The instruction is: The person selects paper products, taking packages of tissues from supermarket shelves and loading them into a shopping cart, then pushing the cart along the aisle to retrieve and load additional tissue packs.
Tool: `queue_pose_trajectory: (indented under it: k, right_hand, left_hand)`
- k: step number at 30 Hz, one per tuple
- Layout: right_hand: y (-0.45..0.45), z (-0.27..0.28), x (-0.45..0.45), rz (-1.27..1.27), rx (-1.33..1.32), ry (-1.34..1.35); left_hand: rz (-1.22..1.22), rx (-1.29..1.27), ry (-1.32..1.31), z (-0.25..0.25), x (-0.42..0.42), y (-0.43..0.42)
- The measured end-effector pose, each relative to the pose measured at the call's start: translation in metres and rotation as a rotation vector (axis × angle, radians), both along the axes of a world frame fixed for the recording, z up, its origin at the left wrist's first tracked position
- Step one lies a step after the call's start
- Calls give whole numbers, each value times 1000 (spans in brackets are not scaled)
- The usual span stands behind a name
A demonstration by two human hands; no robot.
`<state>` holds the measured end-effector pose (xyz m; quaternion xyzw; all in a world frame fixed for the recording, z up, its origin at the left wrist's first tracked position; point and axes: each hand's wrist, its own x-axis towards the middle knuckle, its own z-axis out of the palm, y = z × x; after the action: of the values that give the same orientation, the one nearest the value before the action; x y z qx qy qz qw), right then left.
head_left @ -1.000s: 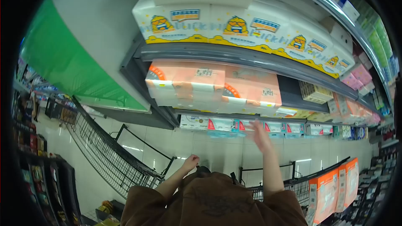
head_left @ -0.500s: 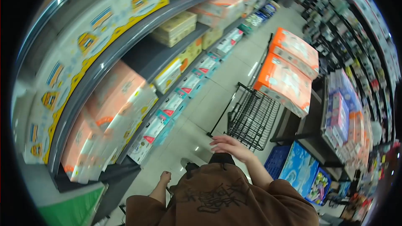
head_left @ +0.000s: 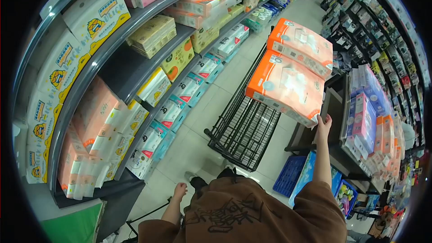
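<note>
My right hand reaches forward to the near right corner of an orange tissue pack. Its thumb and fingers are at that corner, closed on it as far as I can see. A second orange tissue pack lies just beyond the first. Both rest on the far part of a black wire shopping cart, whose near part shows bare mesh. Low at my left side, my left hand has its fingers curled, and I see nothing in it. A black metal bar passes close to the left forearm.
A curved grey shelf with several tissue packs runs along the left. On the right stands a dark display table with purple packs. Below it are a blue crate and a bin of small items. Tiled floor runs between.
My right hand has gone from in front of my waist to the corner of the nearer tissue pack. The cart and packs appear closer and further left in view. The left hand stays low.
</note>
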<state>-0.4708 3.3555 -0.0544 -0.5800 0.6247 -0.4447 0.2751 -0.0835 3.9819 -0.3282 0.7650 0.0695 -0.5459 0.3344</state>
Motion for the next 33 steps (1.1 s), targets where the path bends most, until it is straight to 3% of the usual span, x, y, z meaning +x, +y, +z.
queue_pose_trajectory:
  k: [1,4,7,11,17,27,28,30,32,33]
  right_hand:
    - [-13,-8,-5,-49,65,69]
    - [-32,-1,-18,372,738,-595]
    - [-59,-20,-14,457,792,-735]
    - [-75,-25,3,403,772,-1000]
    - [-63,-12,0,395,602,-1024]
    - [113,13,-49,15,444,-1108]
    - [132,5,-54,65,382,-1041]
    - [154,11,-54,220,482,-1201]
    - [173,14,-27,365,429,-1098]
    - [174,-2,-29,395,322,-910]
  left_hand:
    - [-17,42,5,-4,-12,5]
    - [64,159,12,-7,-45,16]
    - [96,200,50,-4,-69,23]
    - [36,178,4,6,-76,7]
    - [-140,55,-202,12,-48,-53]
    - [-245,-133,-282,4,-32,-105]
    - [-321,-101,-256,3,-34,-100]
    - [-444,-18,-292,-3,-30,-79]
    - [-489,47,-344,-16,-24,-57]
    - [-484,61,-333,-17,-21,-50]
